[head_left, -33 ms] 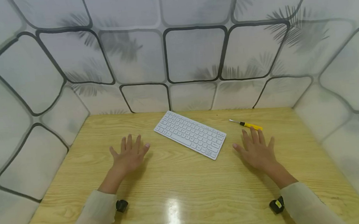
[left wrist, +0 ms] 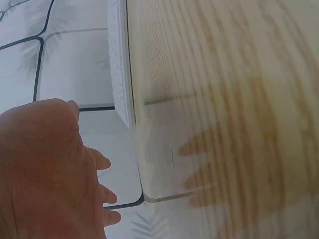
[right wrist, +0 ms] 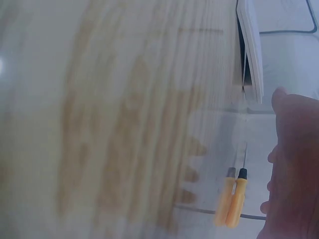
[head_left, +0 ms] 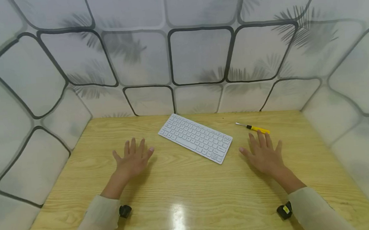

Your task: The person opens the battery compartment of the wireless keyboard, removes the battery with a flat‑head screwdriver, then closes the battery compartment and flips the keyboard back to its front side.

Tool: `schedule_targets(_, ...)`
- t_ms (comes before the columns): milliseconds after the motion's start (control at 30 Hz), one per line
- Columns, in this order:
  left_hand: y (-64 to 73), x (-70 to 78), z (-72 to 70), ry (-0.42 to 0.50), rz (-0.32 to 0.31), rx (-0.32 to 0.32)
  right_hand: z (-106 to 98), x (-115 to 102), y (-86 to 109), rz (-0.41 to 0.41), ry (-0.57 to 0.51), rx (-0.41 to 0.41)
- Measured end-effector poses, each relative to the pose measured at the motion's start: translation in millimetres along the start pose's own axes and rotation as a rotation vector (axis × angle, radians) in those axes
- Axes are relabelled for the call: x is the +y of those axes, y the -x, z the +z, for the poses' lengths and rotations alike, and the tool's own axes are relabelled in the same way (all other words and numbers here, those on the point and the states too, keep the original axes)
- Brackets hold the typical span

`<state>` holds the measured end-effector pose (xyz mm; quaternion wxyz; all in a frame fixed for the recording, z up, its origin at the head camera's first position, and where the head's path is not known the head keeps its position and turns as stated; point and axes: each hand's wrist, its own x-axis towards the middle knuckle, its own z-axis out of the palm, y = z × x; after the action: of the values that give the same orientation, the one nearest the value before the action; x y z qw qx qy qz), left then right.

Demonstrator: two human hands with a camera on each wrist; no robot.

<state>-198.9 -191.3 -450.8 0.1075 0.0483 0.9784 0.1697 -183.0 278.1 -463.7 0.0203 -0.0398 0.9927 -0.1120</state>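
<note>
Two sleeves, nearest: a pale left sleeve (head_left: 96, 219) and a pale right sleeve (head_left: 318, 209). Two small dark wrist devices, one at each cuff: left device (head_left: 125, 211), right device (head_left: 284, 211), the latter with a yellow patch. Two bare hands beyond: left hand (head_left: 131, 166), right hand (head_left: 266, 157), both palm down, fingers spread, holding nothing. Wrist views show both raised off the wooden tabletop (head_left: 193, 186), their reflections below.

One white compact keyboard (head_left: 196, 138), one yellow-handled screwdriver (head_left: 257, 128) with black collar and metal shaft. Keyboard lies flat and slanted between the hands and a little beyond; its near corner points toward the right hand's thumb, apart from it. Screwdriver lies just beyond the right hand's fingertips, shaft toward the keyboard. In the head view the fingertips meet the handle's edge; the right wrist view shows a gap.

One backdrop (head_left: 202, 55) farthest, around the far edge and both sides: outlined rounded blocks, grey fronds.

Hard to make out: key legends and the screwdriver's tip shape, too small. Sleeves run out at the bottom edge. Both wrist views crop the keyboard at the top and the hands at the side; the palms hide much of the fingers there.
</note>
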Motion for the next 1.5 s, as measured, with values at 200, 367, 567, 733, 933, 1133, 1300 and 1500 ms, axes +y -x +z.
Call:
schedule_targets(200, 0.2, 1.9, -1.5, -0.007, 0.009, 0.008, 1, 0, 0.1, -0.004, -0.007, 0.015)
schedule_targets(367, 0.3, 3.6, -0.9, -0.013, 0.005, 0.011, 4, 1, 0.2, -0.008, 0.0, 0.024)
schedule_targets(567, -0.2, 4.3, 0.4, -0.008, 0.013, 0.016, 4, 0, 1.3, -0.011, -0.003, 0.03)
schedule_targets(733, -1.9, 4.9, 1.5, -0.006, 0.023, 0.016, 5, -2, 0.0, -0.01, -0.024, 0.042)
schedule_targets(933, -13.1, 10.7, 3.5, 0.013, 0.047, 0.023, 9, -10, -4.9, -0.001, -0.091, 0.045)
schedule_targets(1133, -34.2, 19.4, 5.3, 0.055, 0.094, 0.04, 11, -22, -10.0, 0.037, -0.272, 0.042)
schedule_targets(1300, -57.8, 23.4, 8.1, 0.15, 0.192, 0.055, 12, -32, -17.7, 0.062, -0.525, 0.03)
schedule_targets(1500, -85.1, 24.6, 7.4, 0.335, 0.261, 0.085, 22, -39, -28.8, 0.121, -0.721, -0.006)
